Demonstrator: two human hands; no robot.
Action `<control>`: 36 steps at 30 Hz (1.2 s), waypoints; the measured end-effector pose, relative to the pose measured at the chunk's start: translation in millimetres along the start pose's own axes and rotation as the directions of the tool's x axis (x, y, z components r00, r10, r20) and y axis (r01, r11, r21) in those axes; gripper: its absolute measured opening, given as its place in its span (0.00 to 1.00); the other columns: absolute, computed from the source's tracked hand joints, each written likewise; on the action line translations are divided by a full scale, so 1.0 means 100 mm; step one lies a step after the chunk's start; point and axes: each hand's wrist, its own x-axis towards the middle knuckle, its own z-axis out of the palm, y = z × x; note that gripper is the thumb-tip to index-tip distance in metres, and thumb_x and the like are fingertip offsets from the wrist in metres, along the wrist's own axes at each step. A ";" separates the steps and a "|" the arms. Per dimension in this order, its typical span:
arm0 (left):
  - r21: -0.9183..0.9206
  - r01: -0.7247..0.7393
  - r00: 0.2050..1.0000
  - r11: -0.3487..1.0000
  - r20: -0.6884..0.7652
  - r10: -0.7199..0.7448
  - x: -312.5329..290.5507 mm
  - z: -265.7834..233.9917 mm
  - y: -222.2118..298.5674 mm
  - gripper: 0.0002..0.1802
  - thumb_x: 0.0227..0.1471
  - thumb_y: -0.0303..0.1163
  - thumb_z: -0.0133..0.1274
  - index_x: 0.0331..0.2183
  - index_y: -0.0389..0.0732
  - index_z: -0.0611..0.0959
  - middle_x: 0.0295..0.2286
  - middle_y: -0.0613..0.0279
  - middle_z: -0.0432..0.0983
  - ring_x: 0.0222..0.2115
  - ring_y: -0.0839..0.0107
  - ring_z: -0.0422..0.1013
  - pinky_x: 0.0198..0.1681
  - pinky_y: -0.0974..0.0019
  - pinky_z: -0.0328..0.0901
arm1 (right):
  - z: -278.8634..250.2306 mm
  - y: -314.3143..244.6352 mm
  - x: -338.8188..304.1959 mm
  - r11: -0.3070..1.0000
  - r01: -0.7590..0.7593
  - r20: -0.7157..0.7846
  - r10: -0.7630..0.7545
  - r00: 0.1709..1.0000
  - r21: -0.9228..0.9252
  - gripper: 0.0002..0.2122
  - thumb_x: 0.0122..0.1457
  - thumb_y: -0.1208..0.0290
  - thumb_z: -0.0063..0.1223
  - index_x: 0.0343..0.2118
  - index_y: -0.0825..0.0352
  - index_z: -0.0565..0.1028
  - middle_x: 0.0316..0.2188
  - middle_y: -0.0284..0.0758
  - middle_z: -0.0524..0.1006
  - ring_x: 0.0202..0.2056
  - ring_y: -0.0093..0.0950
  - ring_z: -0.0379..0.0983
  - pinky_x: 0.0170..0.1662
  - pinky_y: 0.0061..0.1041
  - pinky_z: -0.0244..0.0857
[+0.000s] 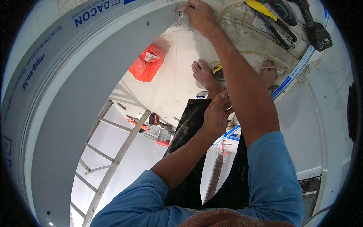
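Note:
My right hand (199, 16) is stretched out to the far end of a long grey frame profile (102, 72), with its fingers closed in a pinch. Beside its fingertips, at the profile's edge, is a small red-tipped piece (177, 10); whether I hold it cannot be made out. Close to my body, above my black trousers, my left hand (216, 115) has its fingers curled round something small, partly shiny like metal. My right forearm passes beside it and hides part of what it grips.
A red plastic bag (148, 63), a tape measure (218, 72) by my bare feet, and a ladder (113, 166) lie beyond. Power tools (154, 120) sit by the ladder. A handsaw (270, 24) and cordless drill (317, 34) are far right. A blue-taped profile (291, 77) crosses the right.

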 end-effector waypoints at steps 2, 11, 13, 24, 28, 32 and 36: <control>0.031 0.014 0.999 0.999 0.032 -0.015 -0.01 -0.01 0.00 0.20 0.74 0.32 0.45 0.62 0.38 0.73 0.58 0.55 0.75 0.59 0.62 0.71 0.64 0.56 0.65 | 0.17 0.14 -0.15 0.998 -0.020 -0.156 0.029 0.987 0.062 0.13 0.64 0.63 0.60 0.42 0.69 0.84 0.29 0.36 0.83 0.32 0.25 0.76 0.41 0.31 0.71; 0.642 -0.188 0.981 0.743 0.096 0.166 -0.18 0.10 0.06 0.19 0.73 0.28 0.44 0.61 0.38 0.75 0.54 0.56 0.77 0.54 0.62 0.75 0.58 0.61 0.69 | 0.19 0.07 -0.09 0.991 -0.018 -0.150 0.038 0.988 0.130 0.12 0.59 0.65 0.60 0.28 0.72 0.80 0.25 0.49 0.82 0.30 0.42 0.82 0.37 0.41 0.74; 0.778 -0.190 0.981 0.599 0.128 0.146 -0.11 0.01 0.10 0.21 0.71 0.27 0.48 0.62 0.37 0.73 0.55 0.55 0.76 0.55 0.61 0.74 0.59 0.60 0.69 | 0.59 0.08 -0.12 0.996 -0.025 -0.404 0.057 0.913 0.086 0.11 0.60 0.67 0.58 0.29 0.71 0.79 0.28 0.50 0.82 0.32 0.47 0.82 0.38 0.43 0.74; 0.565 -0.239 0.971 0.790 0.150 0.186 0.00 -0.10 0.17 0.24 0.71 0.28 0.49 0.65 0.34 0.69 0.60 0.52 0.74 0.60 0.58 0.72 0.63 0.55 0.68 | 0.41 0.49 0.24 0.990 0.126 -0.186 -0.136 0.973 -0.067 0.07 0.61 0.71 0.49 0.32 0.70 0.75 0.30 0.53 0.77 0.35 0.50 0.75 0.40 0.46 0.68; 0.138 -0.054 0.994 0.989 0.105 0.039 0.12 -0.18 0.06 0.24 0.75 0.36 0.41 0.66 0.36 0.68 0.62 0.52 0.71 0.63 0.55 0.68 0.67 0.50 0.64 | 0.37 0.19 0.06 0.993 0.019 -0.214 0.007 0.977 0.120 0.09 0.64 0.69 0.48 0.33 0.70 0.74 0.30 0.55 0.75 0.36 0.54 0.75 0.40 0.46 0.68; -0.061 -0.033 0.991 0.998 0.125 0.040 0.04 -0.11 0.04 0.26 0.77 0.41 0.37 0.66 0.38 0.69 0.63 0.52 0.70 0.64 0.54 0.66 0.69 0.48 0.61 | 0.40 0.26 -0.04 0.997 0.076 -0.284 -0.073 0.956 0.002 0.08 0.67 0.68 0.46 0.36 0.68 0.72 0.28 0.55 0.74 0.36 0.55 0.75 0.40 0.46 0.68; -0.119 0.000 0.991 0.993 0.130 0.016 0.09 -0.13 0.02 0.26 0.77 0.42 0.35 0.66 0.40 0.68 0.63 0.53 0.70 0.65 0.54 0.66 0.70 0.47 0.58 | 0.36 0.33 0.00 0.951 0.308 -0.249 -0.302 0.920 -0.017 0.08 0.67 0.68 0.45 0.36 0.67 0.70 0.29 0.54 0.73 0.36 0.55 0.75 0.39 0.47 0.68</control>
